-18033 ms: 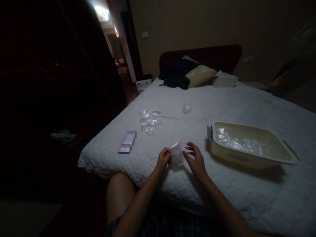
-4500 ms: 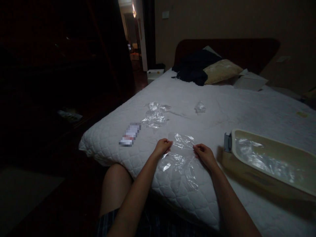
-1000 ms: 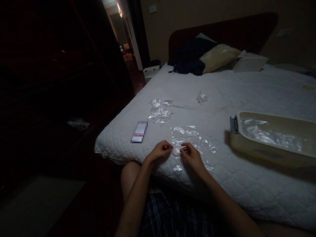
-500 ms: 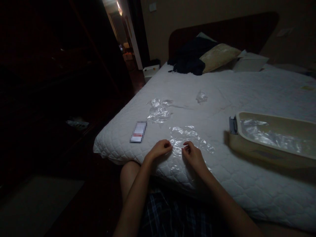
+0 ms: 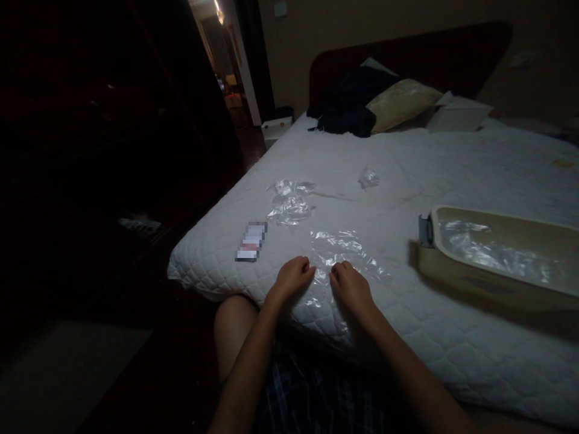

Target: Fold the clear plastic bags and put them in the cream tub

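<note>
A clear plastic bag (image 5: 346,248) lies spread on the white quilted bed (image 5: 407,181) near its front edge. My left hand (image 5: 293,278) and my right hand (image 5: 350,287) rest close together on the bag's near end, fingers curled and pinching the thin film between them. The far part of the bag lies flat and crinkled beyond my knuckles.
A beige basin (image 5: 493,278) with clear plastic inside sits to the right. Crumpled clear bags (image 5: 289,202) and a small clear wad (image 5: 368,177) lie further back. A small flat packet (image 5: 251,242) lies at left. Dark clothes (image 5: 346,105) and a pillow (image 5: 400,102) are by the headboard.
Over the last second my two hands drew slightly nearer me along the bag's near end and stayed close together. The bag was held wider apart 4.5 s ago.
</note>
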The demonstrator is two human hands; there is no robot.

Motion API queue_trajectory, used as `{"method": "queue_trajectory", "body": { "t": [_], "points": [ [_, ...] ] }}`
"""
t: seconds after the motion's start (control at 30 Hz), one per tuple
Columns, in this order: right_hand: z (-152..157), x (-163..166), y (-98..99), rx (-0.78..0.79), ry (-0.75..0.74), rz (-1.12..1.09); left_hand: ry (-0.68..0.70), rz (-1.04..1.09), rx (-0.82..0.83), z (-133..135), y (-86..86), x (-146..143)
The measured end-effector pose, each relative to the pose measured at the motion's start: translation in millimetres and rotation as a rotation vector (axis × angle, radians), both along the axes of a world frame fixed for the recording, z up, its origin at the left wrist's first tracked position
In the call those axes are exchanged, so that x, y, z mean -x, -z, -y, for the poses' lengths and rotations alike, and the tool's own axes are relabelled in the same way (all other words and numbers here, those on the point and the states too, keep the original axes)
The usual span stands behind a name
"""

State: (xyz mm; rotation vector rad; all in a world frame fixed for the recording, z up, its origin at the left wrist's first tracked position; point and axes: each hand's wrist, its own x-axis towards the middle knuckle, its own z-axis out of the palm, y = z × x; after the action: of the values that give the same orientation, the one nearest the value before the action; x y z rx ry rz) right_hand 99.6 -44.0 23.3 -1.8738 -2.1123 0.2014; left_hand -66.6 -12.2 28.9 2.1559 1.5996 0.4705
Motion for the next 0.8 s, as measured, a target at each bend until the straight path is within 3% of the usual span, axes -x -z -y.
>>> {"method": "queue_trajectory", "body": {
  "t": [0.23,0.37,0.5,0.57,0.67,0.8],
  "points": [
    [-2,-10,-11.3,-0.003,0.009,-0.157,-0.065,-0.195,0.004,6,-9.3,-8],
    [-9,-49,-17.7,-0.070,0.119,-0.296,-0.117,-0.204,-0.012,5,-14.3,-10],
    [-20,-100,-1.9,-0.121,0.211,-0.420,-0.143,-0.191,-0.077,7,-20.9,-26],
    [-24,-120,12.1,-0.152,0.268,-0.520,-0.097,-0.175,-0.095,10,-23.8,-43],
    [-28,-136,30.2,-0.190,0.412,-0.757,0.084,-0.168,-0.110,20,-26.3,-78],
    [-29,-140,38.9,-0.215,0.507,-0.904,0.329,-0.193,-0.153,36,-26.6,-130]
  ]
}}
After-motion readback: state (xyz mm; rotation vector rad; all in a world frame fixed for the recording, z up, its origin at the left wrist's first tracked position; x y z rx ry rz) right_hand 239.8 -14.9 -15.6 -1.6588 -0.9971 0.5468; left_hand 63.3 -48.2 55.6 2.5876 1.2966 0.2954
